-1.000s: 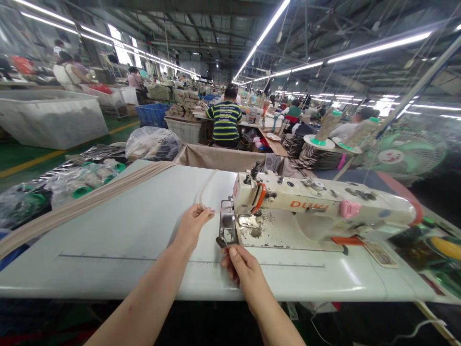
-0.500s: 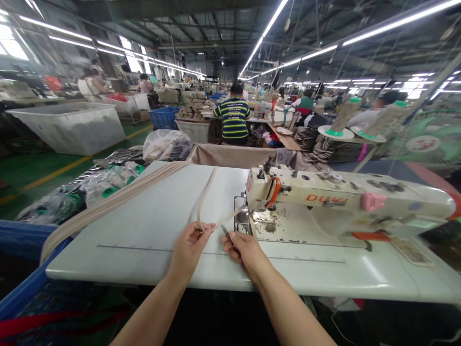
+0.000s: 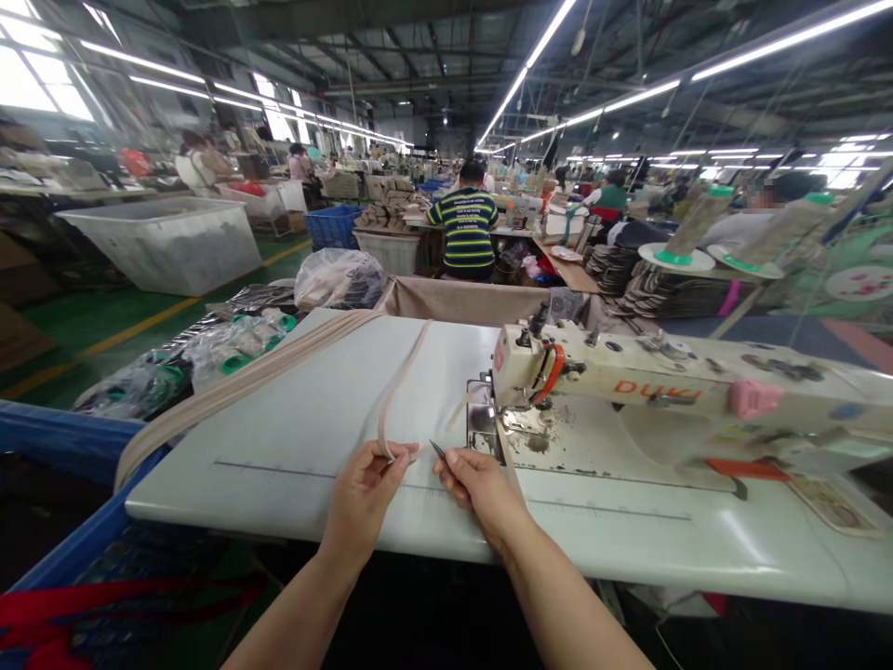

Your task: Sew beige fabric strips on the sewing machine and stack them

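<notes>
My left hand (image 3: 363,502) is closed in a pinch on the end of a narrow beige fabric strip (image 3: 396,395). From the fingers, the strip curves away over the white tabletop (image 3: 279,400) toward its far edge. Small thread snips (image 3: 437,450) are gripped in my right hand (image 3: 483,493), their dark points facing the strip's end across a small gap. To the right stands a sewing machine (image 3: 600,372). A short piece of pale tape (image 3: 459,410) sticks out leftward by its needle area, apart from the strip in my left hand.
A bundle of beige strips (image 3: 244,381) drapes over the table's left side toward a blue bin (image 3: 76,549). Bagged thread cones (image 3: 230,354) lie left of the table. A fabric-lined bin (image 3: 453,300) adjoins the far edge, with a seated person (image 3: 466,228) beyond.
The pale tape that ran from my left fingers toward the machine is now parted, leaving a short end by the needle area. The view has turned slightly left.
</notes>
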Available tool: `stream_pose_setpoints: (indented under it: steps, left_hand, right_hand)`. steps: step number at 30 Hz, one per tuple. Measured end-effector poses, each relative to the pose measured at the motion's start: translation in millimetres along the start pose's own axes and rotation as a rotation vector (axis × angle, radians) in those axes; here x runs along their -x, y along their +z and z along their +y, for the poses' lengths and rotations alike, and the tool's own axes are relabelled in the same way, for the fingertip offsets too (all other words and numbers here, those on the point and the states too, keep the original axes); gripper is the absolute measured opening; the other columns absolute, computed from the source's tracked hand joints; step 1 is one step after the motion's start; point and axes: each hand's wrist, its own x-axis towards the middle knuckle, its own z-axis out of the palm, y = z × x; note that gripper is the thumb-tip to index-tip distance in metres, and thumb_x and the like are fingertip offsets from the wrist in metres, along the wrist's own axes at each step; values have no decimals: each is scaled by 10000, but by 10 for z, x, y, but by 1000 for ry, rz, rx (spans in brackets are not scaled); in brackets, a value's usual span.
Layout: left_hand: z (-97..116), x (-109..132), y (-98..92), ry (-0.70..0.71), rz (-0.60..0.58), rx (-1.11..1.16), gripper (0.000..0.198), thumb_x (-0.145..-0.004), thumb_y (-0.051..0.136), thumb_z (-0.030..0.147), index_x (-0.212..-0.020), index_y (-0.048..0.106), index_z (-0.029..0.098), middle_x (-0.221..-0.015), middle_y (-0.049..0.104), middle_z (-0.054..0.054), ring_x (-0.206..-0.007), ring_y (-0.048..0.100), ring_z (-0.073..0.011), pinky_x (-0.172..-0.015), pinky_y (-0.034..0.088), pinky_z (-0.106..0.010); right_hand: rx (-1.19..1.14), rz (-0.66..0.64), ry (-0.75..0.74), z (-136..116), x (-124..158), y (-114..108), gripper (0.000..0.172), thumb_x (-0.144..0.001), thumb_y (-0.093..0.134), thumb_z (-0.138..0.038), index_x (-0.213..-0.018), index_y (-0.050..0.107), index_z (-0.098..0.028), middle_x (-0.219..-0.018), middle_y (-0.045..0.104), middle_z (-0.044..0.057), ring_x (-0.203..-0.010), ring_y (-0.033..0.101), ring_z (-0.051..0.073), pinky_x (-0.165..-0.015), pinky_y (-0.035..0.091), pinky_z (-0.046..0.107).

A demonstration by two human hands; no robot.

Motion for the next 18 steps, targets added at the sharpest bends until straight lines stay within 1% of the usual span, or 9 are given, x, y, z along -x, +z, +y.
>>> stream_pose_setpoints:
  steps: [2,4,8,9,11,13,14,15,18]
  left_hand:
    - [1,-4,-32,-27,-15,-6,350,-846,777,500,-950,652,190,-1065,751,-71,-1057,716,-191,-981,581,-253]
    - [10,-25,-96,-58,-54,-48,366,-854,758,529,-949,646,193,-1050,745,-65,-1054,709,-190,-968,577,-250]
    - [47,-95,-346,-149,-138,-115,420,-854,721,592,-979,632,201,-1053,724,-60,-1058,686,-186,-938,566,-244]
    - [56,-118,-429,-181,-161,-130,448,-845,716,612,-1003,626,203,-1014,719,-54,-995,688,-180,-887,570,-241]
    - [72,-174,-606,-241,-208,-210,526,-812,711,662,-1049,619,201,-845,681,-24,-807,653,-160,-729,546,-224]
    - [81,-243,-796,-264,-223,-339,628,-777,695,719,-1107,627,189,-735,620,-2,-687,585,-153,-617,480,-221]
    - [81,-284,-900,-254,-216,-409,677,-768,674,747,-1140,634,182,-748,621,-7,-671,568,-154,-602,460,-226]
    - [79,-329,-1012,-235,-200,-479,718,-765,644,769,-1172,641,177,-791,639,-20,-670,562,-156,-604,453,-235]
    - [68,-499,-1416,-160,-136,-694,757,-800,532,777,-1250,657,181,-953,693,-49,-673,558,-161,-657,463,-260]
  right_hand:
    - [55,14,-18,22,5,-35,507,-826,645,-674,-849,645,-167,-626,490,-54,-477,289,61,-479,171,240]
    - [211,61,-75,30,45,-96,446,-862,601,-646,-843,590,-200,-639,479,-61,-507,343,83,-501,241,240]
    - [857,315,-303,-16,267,-262,292,-914,613,-443,-753,498,-227,-702,505,-37,-667,493,139,-634,373,271]
    - [1034,392,-353,-30,339,-304,228,-928,607,-381,-781,539,-222,-774,557,-10,-733,535,158,-680,400,284]
    - [1345,514,-390,-39,474,-383,106,-939,597,-282,-999,657,-218,-963,633,46,-859,601,198,-749,442,309]
    - [1557,567,-333,-12,572,-452,374,-922,607,-212,-1294,632,-241,-1070,663,70,-904,645,217,-753,470,315]
    - [1621,558,-287,12,604,-483,476,-918,609,-193,-1390,584,-250,-1066,682,66,-894,664,218,-736,480,311]
    - [1661,537,-244,40,626,-509,528,-922,600,-181,-1443,548,-249,-1037,704,57,-876,681,215,-721,487,308]
    - [1710,473,-174,105,641,-564,519,-970,540,-182,-1487,515,-222,-972,759,45,-853,718,211,-714,506,307]
